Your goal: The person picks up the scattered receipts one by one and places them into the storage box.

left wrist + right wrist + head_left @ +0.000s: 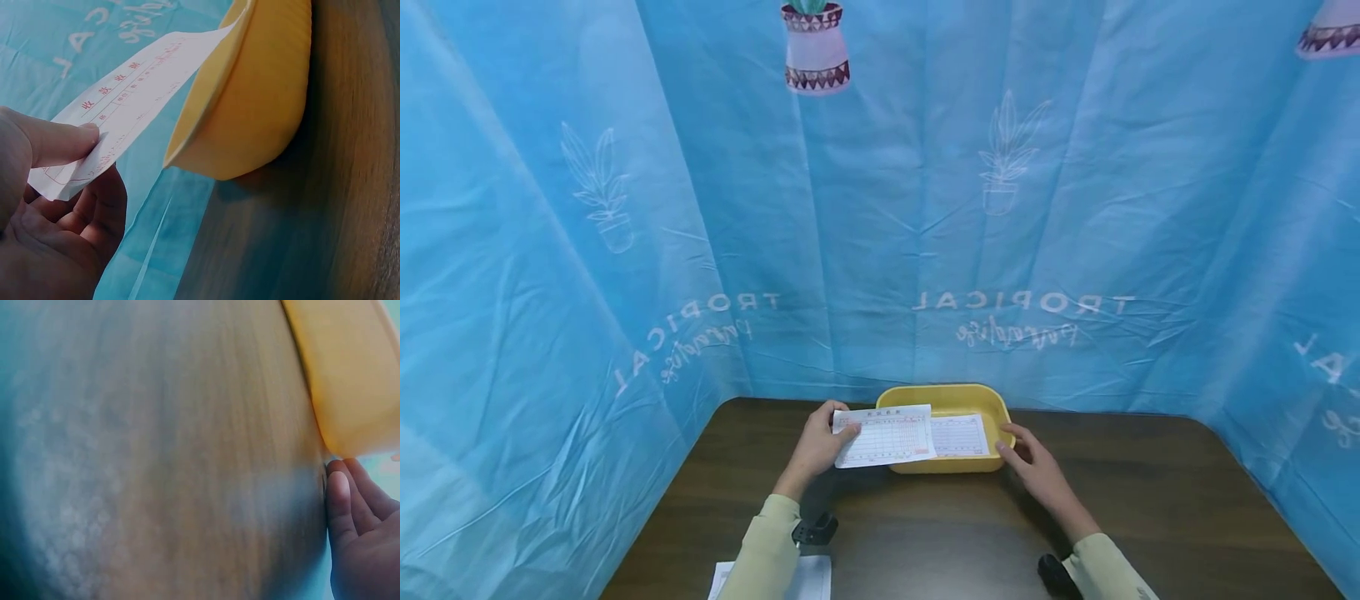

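My left hand (817,440) pinches a printed receipt slip (886,437) by its left end, thumb on top and fingers underneath. The slip's far end reaches over the left rim of a yellow plastic basin (946,392). Red print shows on the slip (134,103) in the left wrist view. Inside the basin lies another printed form (962,437), partly covered by the held slip. At the basin's right end is my right hand (1041,473), fingers fairly straight and fingertips right at the wall. In the right wrist view those fingertips (339,487) are beside the basin (356,381).
The basin stands near the back edge of a dark wooden table (925,533). More printed paper (811,577) lies at the front left, partly under my left forearm. A blue printed curtain (880,233) hangs behind the table and along both sides.
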`<state>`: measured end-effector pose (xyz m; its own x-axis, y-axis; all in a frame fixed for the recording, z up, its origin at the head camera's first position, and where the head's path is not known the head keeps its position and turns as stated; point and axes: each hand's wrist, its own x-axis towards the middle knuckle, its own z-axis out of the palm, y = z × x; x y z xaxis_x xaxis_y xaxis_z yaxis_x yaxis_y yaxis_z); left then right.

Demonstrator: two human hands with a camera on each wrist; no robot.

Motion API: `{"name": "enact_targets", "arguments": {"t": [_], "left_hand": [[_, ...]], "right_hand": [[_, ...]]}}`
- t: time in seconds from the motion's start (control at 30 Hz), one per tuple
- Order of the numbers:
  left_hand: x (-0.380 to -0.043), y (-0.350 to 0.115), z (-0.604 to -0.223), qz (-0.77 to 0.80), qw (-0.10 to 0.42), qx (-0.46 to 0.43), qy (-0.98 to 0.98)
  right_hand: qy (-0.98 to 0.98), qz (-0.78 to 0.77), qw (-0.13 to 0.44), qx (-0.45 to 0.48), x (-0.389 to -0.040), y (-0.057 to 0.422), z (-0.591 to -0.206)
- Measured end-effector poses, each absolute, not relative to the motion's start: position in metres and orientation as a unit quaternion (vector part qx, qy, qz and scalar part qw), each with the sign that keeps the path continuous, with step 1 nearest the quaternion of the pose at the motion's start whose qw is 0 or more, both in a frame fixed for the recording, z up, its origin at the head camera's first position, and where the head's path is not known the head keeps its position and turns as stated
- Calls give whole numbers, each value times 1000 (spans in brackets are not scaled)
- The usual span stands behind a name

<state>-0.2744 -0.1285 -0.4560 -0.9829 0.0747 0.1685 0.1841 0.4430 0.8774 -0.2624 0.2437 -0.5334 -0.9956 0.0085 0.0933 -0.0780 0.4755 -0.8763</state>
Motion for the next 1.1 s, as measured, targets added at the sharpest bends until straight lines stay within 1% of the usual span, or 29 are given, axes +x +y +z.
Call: {"name": "enact_targets", "arguments": {"t": [0.4,0.77,1.1], "left_hand": [[-283,-115,-458,-519,54,-97,-848],[-289,-105,-458,-512,42,-89,-854],[-293,-96,-460,-519,34,-89,-849]], "right_hand": [[-861,507,48,14,-262,244,-534],[-866,499,33,-2,-262,242,-532],[-867,496,42,-2,-263,242,-534]]}}
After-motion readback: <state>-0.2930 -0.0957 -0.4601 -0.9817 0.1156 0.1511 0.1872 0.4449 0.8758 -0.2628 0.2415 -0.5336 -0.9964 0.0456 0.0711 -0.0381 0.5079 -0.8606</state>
